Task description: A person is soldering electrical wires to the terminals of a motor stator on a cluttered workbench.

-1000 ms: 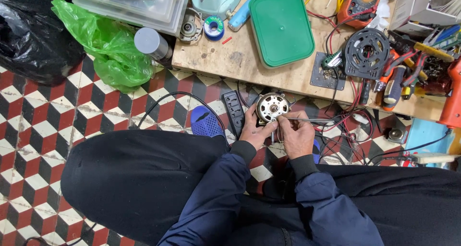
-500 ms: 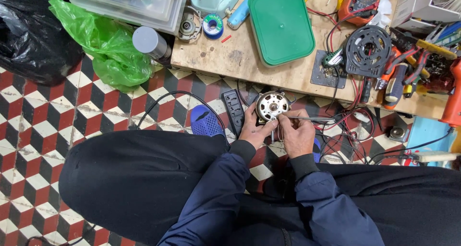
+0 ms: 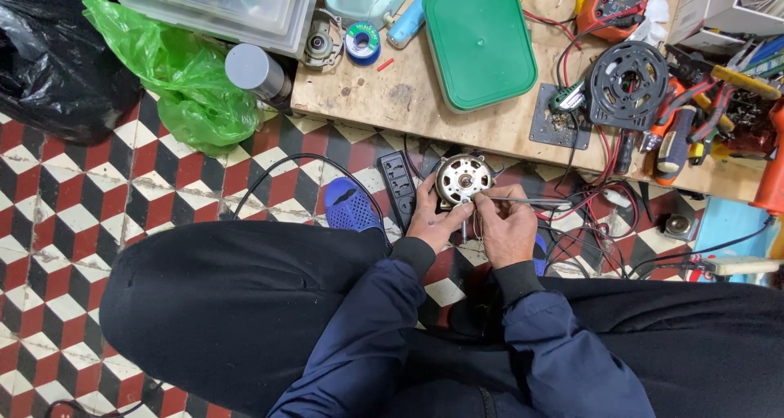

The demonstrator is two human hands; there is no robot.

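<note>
Your legs fill the lower frame, and the patterned tile floor [image 3: 98, 222] to your left gives the only real open room; the low wooden board [image 3: 408, 100] ahead is crowded, with a green lid [image 3: 480, 41], a black round grille [image 3: 629, 79] and pliers [image 3: 694, 116] packed along it. Keep your elbows in, because the board's near edge sits just beyond your knuckles and a tangle of red and black wires [image 3: 604, 222] lies right beside your right wrist. The small electric motor [image 3: 462, 179] sits above the floor between board and knees, cradled from the left by your left hand [image 3: 433, 218], which is wrapped on its housing. Your right hand [image 3: 508, 226] is pinched shut on a thin metal probe [image 3: 523, 199] whose tip meets the motor's face. I judge a steady left grip matters most: brace that wrist on your knee, and move the probe in short strokes, away from the black power strip [image 3: 400, 185] beside the motor
</note>
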